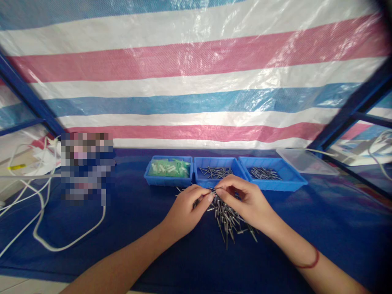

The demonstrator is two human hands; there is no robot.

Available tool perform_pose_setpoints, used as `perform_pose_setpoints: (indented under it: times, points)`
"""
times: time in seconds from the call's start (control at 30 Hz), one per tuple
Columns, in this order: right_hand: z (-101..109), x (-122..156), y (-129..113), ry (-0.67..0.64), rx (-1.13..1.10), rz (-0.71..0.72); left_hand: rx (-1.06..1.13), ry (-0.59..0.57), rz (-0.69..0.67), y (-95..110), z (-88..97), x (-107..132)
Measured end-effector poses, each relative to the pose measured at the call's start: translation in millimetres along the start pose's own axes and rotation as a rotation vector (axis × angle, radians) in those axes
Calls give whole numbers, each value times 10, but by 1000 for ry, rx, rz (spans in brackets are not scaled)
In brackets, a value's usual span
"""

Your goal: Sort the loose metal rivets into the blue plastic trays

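Observation:
A loose pile of small metal pins [229,218] lies on the blue table cover in front of me. My left hand [186,210] rests at the pile's left edge, fingers curled in a pinch. My right hand [248,202] sits over the pile's top, thumb and forefinger pinched close to the left hand's fingertips. Both pinches meet above the pins; what they hold is too small to name. A red cord circles my right wrist [310,261].
Three blue trays stand in a row behind the pile: the left tray [153,179] holds pale green pieces, the middle tray [197,163] and right tray [289,183] hold metal pins. A clear lid [306,161] lies at right. White cables [45,241] loop at left. A striped tarp hangs behind.

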State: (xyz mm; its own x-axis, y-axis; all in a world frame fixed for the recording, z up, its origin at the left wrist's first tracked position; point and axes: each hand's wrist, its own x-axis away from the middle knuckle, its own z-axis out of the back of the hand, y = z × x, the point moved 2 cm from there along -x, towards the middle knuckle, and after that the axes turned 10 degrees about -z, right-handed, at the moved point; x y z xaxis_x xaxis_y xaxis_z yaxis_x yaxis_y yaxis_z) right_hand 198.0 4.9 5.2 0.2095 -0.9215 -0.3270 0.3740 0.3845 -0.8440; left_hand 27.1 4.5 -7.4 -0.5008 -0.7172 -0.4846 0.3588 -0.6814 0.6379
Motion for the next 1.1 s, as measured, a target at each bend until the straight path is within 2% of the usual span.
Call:
perform_pose_setpoints:
  times: [0.13, 0.27, 0.33, 0.4, 0.5, 0.57, 0.6, 0.73, 0.8, 0.87, 0.97, 1.1]
  points:
    - [-11, 4, -1, -13, 38, 19, -3, 62, 14, -21, 20, 12]
    - [-5, 1, -33, -21, 185, 97, -7, 91, 25, -46, 41, 18]
    - [69, -15, -31, 14, 255, 127, -41, 53, 18, -42, 41, 27]
    - [226, -42, 15, 124, 355, 116, -117, -41, -16, -24, 29, 42]
    - [578, -80, 183, 360, 597, 9, -249, -198, -90, 8, 5, 75]
    - [815, -92, 339, 467, 770, -101, -312, -274, -128, 17, -9, 96]
    - [917, -94, 421, 499, 853, -162, -336, -302, -142, 18, -15, 103]
    - [1130, -98, 675, 445, 1068, -367, -405, -357, -152, 8, -27, 108]
    - [1135, -104, 709, 445, 1075, -382, -422, -359, -148, 4, -28, 103]
    - [1093, -118, 678, 462, 1055, -339, -430, -362, -153, 4, -30, 99]
    - [972, -141, 556, 471, 996, -180, -439, -377, -166, 7, -33, 98]
    - [768, -137, 386, 413, 881, -3, -462, -387, -164, 9, -27, 93]
